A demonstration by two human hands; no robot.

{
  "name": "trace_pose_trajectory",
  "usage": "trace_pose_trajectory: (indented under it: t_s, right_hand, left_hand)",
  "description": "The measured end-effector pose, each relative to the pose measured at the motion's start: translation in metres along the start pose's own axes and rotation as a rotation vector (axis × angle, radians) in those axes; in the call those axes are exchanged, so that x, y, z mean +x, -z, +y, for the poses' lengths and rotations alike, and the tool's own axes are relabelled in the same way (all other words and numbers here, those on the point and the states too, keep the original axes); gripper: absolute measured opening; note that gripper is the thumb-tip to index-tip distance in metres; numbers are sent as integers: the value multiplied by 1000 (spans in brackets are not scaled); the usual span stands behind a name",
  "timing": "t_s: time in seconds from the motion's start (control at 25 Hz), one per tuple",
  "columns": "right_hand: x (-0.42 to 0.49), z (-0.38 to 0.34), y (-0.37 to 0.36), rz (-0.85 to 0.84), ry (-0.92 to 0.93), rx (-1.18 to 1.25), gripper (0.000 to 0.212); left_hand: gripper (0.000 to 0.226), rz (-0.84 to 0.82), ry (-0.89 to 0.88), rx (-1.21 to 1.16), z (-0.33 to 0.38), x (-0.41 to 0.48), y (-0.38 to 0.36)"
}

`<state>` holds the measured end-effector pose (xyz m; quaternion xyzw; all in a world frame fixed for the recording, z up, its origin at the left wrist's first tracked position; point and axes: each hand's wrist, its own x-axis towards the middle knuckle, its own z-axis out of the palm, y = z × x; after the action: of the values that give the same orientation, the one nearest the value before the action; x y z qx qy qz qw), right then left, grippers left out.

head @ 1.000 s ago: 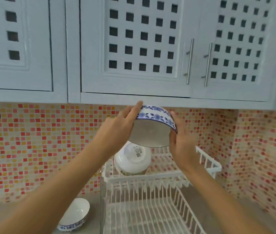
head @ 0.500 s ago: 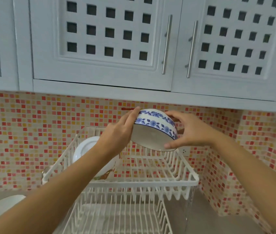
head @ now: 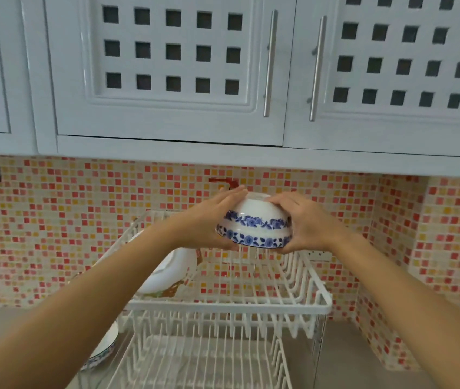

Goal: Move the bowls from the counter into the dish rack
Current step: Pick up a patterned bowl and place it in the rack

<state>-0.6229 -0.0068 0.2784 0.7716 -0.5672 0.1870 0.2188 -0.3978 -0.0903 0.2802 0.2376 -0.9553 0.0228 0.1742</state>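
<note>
- While a counter bowl (head: 102, 349) sits lower left, beside the dish rack (head: 231, 306)
- left hand (head: 209, 223) and right hand (head: 304, 223) clamp an upturned blue-flowered bowl (head: 254, 223) above the rack's top tier
- white dish (head: 171, 272) leans there, tiled wall (head: 82, 220) behind

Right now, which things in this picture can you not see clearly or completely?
- Head view: the white dish in the upper rack is mostly hidden behind the left forearm.
- The bowl on the counter is largely covered by the same forearm; only its edge shows.
- The inside of the blue-patterned bowl faces down, so it cannot be seen.
- The lower rack tier is cut off by the bottom edge.
- The wall outlet is partly hidden by the right wrist.
</note>
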Motion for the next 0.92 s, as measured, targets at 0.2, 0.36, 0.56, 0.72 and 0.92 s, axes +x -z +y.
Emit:
trace_pose_trajectory:
  t_s: [0.2, 0.36, 0.56, 0.72, 0.92]
  right_hand:
    - [3, 5, -22, -140, 25, -53, 100]
    - [1, 6, -37, -286, 15, -18, 107]
    - [-2, 6, -53, -359, 29, -27, 105]
    - [2, 5, -66, -391, 36, -81, 93]
    - [4, 3, -77, -430, 47, -82, 72]
  left_hand:
    - [93, -44, 18, 198, 12, 13, -18]
    - [83, -82, 73, 246, 16, 16, -42]
    - [90, -101, 116, 274, 14, 17, -64]
    - [89, -122, 129, 312, 13, 15, -74]
    - [92, -174, 107, 463, 13, 13, -83]
